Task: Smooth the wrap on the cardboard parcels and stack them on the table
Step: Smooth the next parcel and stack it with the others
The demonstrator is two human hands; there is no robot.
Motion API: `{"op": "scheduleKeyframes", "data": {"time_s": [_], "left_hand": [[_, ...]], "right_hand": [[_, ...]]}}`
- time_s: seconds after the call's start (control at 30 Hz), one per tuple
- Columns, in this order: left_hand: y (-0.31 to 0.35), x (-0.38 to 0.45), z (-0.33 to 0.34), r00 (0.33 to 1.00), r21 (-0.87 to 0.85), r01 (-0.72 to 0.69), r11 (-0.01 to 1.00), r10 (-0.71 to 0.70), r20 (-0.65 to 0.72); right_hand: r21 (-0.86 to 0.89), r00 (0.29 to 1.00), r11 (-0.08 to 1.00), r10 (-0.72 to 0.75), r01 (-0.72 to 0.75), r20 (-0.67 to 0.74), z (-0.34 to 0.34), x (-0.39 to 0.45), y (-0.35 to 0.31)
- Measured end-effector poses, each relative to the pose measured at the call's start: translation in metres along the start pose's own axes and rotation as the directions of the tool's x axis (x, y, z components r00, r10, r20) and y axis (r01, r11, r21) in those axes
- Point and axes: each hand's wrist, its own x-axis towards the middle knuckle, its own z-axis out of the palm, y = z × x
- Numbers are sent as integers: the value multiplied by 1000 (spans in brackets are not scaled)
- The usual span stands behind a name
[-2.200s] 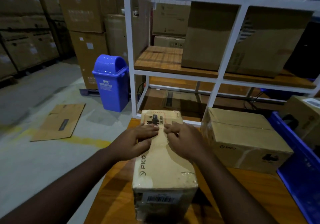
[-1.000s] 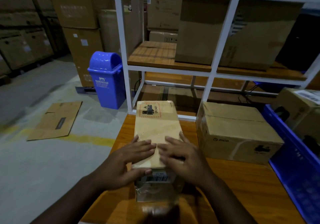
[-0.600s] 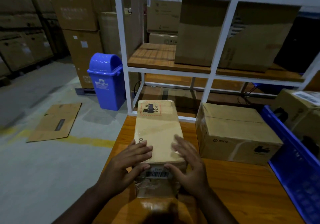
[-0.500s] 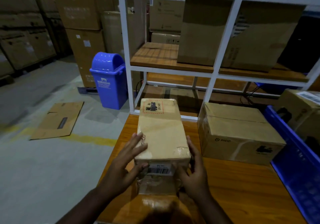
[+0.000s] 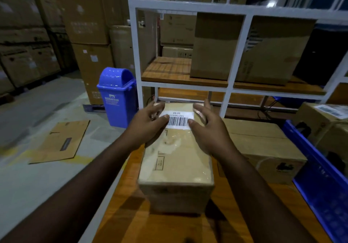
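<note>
From the head camera, your parcel (image 5: 176,160) lies lengthwise on the wooden table (image 5: 235,224), its wrapped top face now carrying a white barcode label (image 5: 178,120) at the far end. The printed line above the bars is too blurred to read with certainty. Half a second ago the barcode sat on the parcel's near end face and a red-bordered sticker showed on top; the parcel has since been turned over, so the barcode face is up.

Your left hand (image 5: 148,125) rests at the parcel's far left edge, fingers spread and only loosely bent. Your right hand (image 5: 209,128) mirrors it at the parcel's far right edge, fingers likewise spread wide. Whether either one grips the parcel's sides, you cannot tell.

Just right of the parcel sits a second box (image 5: 263,148). Left of the parcel, on the floor, stands a blue bin (image 5: 117,97).
</note>
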Motion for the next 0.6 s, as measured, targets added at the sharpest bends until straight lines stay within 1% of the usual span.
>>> {"op": "scheduleKeyframes", "data": {"time_s": [0.07,0.1,0.13,0.17,0.2,0.23,0.27,0.3,0.37,0.47,0.53,0.6], "left_hand": [[-9,6,7,987,50,84,995,-90,135],[-14,8,9,975,89,106,990,-122,187],[-17,9,10,966,128,121,984,-147,212],[-21,10,9,966,171,111,979,-147,213],[-25,10,8,974,220,58,974,-103,201],[-26,11,6,979,266,-28,964,-28,203],[-27,10,5,973,286,-105,952,39,228],[-27,9,5,963,289,-148,946,71,261],[-28,6,4,949,302,-147,942,48,311],[-31,5,3,942,328,-132,935,16,335],[-28,4,3,937,348,-123,929,-7,350],[-25,5,4,930,382,-138,914,-14,368]], "right_hand": [[-124,992,989,92,-81,87,3,9,10],[-175,986,979,126,-106,106,4,11,16],[-234,986,965,138,-113,89,5,11,21],[-325,994,943,98,-79,41,5,12,26],[-434,1000,901,10,-8,2,5,12,29],[-515,997,855,-81,67,-6,6,12,29],[-556,992,823,-126,113,15,7,11,26],[-578,990,804,-131,140,57,8,11,24],[-632,985,756,-116,171,127,12,11,22],[-706,984,685,-112,179,142,13,17,22],[-710,982,679,-103,184,156,13,20,22],[-692,983,701,-82,172,162,11,19,24]]}}
